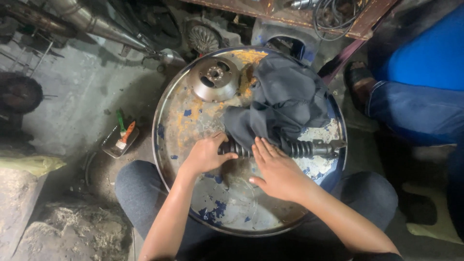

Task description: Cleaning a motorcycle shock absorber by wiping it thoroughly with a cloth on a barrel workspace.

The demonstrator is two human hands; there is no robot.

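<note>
While the round metal tray (169,140) rested over the person's knees in the head view, the left hand (205,154) was closed around the near end of the black ribbed shock absorber (299,149), which lay across the middle of the tray, and the right hand (275,169) lay flat and open on its coils just beside the left. A dark grey cloth (285,99) covered the far right part of the tray, touching the shock absorber, and a round metal hub (215,78) sat at the tray's far edge. I judged the step to be steadying the part, and the next move would need a firm grip from both hands.
</note>
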